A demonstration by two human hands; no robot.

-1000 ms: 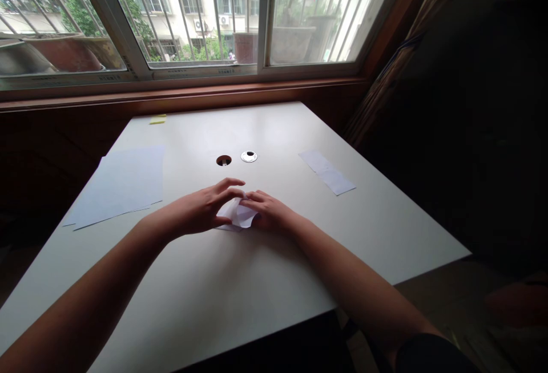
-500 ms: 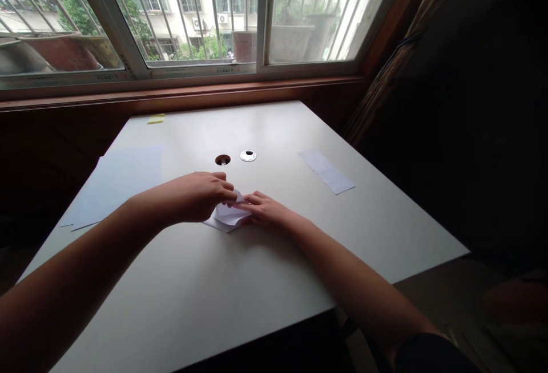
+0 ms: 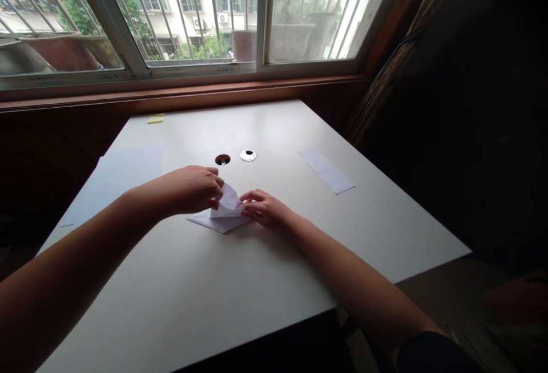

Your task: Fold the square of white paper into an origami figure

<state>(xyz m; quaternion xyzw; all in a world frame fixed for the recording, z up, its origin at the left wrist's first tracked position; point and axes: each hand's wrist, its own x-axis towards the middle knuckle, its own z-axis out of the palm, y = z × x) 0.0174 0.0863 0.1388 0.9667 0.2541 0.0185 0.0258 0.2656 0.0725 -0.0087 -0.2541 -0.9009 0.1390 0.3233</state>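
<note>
Here we are at the middle of the frame, and both hands are on the same folded paper (image 3: 225,223)! The left hand (image 3: 200,189) comes in from the lower left, fingers curled tight, gripping the raised flap by its left side. Across from it, the right hand (image 3: 264,209) has its fingertips pinched on the paper's right edge, knuckles bent. That makes 2 hands on 1 piece, the flap standing up between them, the pointed base flat on the white table (image 3: 274,282).

Just above the hands sits a round hole (image 3: 222,159), with a silver cover (image 3: 248,155) right beside it on the tabletop, showing a dark opening of its own. Over to the right of centre, a paper strip (image 3: 326,171) lies at a slant, a line across its middle. On the left side, pale sheets (image 3: 122,179) are spread out, partly behind the left forearm. Further up, near the table's far left corner, there's a small slip (image 3: 156,118) with yellow ends.

Along the top runs a window (image 3: 262,19) with bars outside, a reddish pot (image 3: 245,47) behind the glass. A gathered curtain (image 3: 391,65) hangs at upper right, and a dark sleeve (image 3: 439,353) fills the lower right.
</note>
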